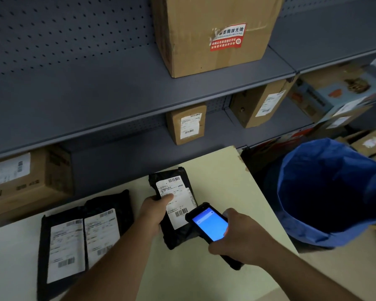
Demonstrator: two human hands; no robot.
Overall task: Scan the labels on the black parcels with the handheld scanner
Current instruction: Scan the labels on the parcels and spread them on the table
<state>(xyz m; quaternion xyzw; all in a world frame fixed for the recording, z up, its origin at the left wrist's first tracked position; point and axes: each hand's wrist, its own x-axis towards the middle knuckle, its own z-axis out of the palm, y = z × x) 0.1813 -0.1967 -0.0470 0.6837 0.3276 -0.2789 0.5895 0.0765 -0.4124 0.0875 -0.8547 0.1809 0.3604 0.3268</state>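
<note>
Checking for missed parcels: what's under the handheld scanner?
The scanner, held by the right hand, overlaps the held black parcel's lower corner. Anything beneath that is hidden.

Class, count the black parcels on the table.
3: one parcel held by the left hand, two overlapping at left, front and behind. Others could be hidden.

Dim, cool indoor light throughout. Grey metal shelving (139, 92) along the far side, backed by perforated panels (63, 33). On the upper shelf, a large cardboard box (206, 29) with a red and white sticker; below it, smaller labelled cartons (187, 123), one more at far left (26, 177). In front, a pale cream table (215, 170). At right, a bin lined with a blue bag (326, 192), beside stacked boxes.
</note>
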